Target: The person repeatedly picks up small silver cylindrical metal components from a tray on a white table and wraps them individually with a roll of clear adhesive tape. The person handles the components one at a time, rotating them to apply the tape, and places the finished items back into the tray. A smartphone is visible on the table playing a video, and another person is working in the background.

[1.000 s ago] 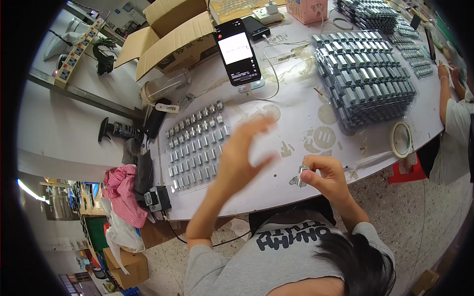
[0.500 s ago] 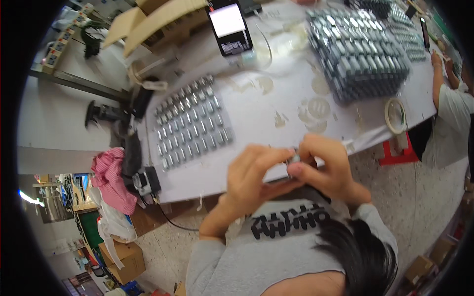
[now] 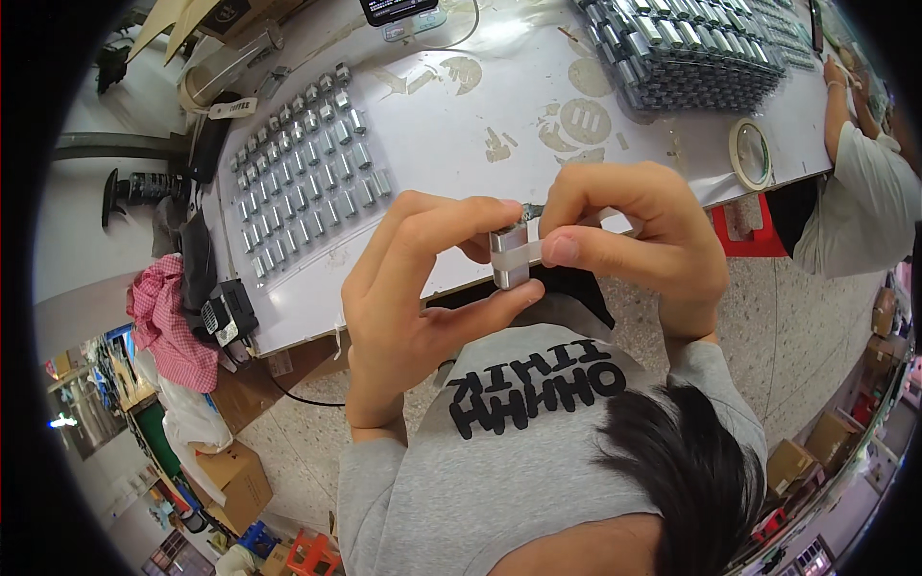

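Between the thumb and fingertips of my left hand (image 3: 408, 274) stands a small silver metal case (image 3: 512, 276), shaped like a lighter, held upright in front of my chest. A whitish strip of tape (image 3: 524, 253) lies across its side. The strip's right end is pinched between the thumb and index finger of my right hand (image 3: 648, 235), just beside the case. On the table to the left, a clear plastic tray (image 3: 305, 252) holds rows of similar silver pieces (image 3: 302, 195).
Stacked trays of silver pieces (image 3: 672, 67) stand at the far right, beyond a tape roll (image 3: 737, 158). A phone (image 3: 399, 10) lies at the back. A checked pink cloth (image 3: 173, 322) and a black device (image 3: 229, 312) sit left. Another person's arm (image 3: 837, 110) is at right.
The view has shifted, so the table sits higher and further left. My hands have turned, bringing the silver case and the tape strip into plain sight.
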Demonstrator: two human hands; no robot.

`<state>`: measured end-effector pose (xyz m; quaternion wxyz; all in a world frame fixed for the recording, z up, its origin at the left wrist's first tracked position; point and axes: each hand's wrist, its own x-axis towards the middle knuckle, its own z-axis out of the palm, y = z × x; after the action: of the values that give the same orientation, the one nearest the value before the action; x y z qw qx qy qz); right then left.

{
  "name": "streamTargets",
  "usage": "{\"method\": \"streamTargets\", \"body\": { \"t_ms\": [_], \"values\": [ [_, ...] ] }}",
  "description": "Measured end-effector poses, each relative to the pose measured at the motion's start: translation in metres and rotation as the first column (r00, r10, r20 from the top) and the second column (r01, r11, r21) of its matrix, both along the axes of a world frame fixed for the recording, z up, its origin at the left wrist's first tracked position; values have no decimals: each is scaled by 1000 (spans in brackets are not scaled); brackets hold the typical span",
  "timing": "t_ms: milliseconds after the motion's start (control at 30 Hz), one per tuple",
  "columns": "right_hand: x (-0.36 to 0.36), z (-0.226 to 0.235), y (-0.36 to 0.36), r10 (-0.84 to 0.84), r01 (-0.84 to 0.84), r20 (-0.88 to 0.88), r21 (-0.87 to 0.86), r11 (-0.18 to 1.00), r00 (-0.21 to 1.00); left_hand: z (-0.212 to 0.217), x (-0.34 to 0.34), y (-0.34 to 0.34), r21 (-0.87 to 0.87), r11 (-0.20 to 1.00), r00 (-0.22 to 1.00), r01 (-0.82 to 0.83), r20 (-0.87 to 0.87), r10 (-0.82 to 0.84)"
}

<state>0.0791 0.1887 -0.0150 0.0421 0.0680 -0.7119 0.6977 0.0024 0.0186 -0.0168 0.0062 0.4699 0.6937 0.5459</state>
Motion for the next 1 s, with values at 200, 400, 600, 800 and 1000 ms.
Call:
{"method": "streamTargets", "body": {
  "t_ms": [200, 400, 600, 800, 1000],
  "values": [
    [3, 10, 0, 4, -3, -20, 64, 998, 1000, 1, -1, 0, -18, 997, 994, -70, -86, 68],
    [3, 11, -1, -12, 37, -136, 188, 982, 991, 1, 2, -3, -37, 991, 978, -132, -165, 124],
    [2, 10, 0, -48, 67, -106, 184, 981, 993, -4, 2, -2, 15, 991, 981, -131, -141, 132],
    [1, 6, -1, -61, 89, -132, 212, 973, 989, -11, 8, -2, 92, 988, 992, -126, 16, 125],
    [0, 7, 1, -61, 84, -132, 179, 980, 989, -10, 9, -2, 95, 989, 989, -114, 106, 104]
  ]
}}
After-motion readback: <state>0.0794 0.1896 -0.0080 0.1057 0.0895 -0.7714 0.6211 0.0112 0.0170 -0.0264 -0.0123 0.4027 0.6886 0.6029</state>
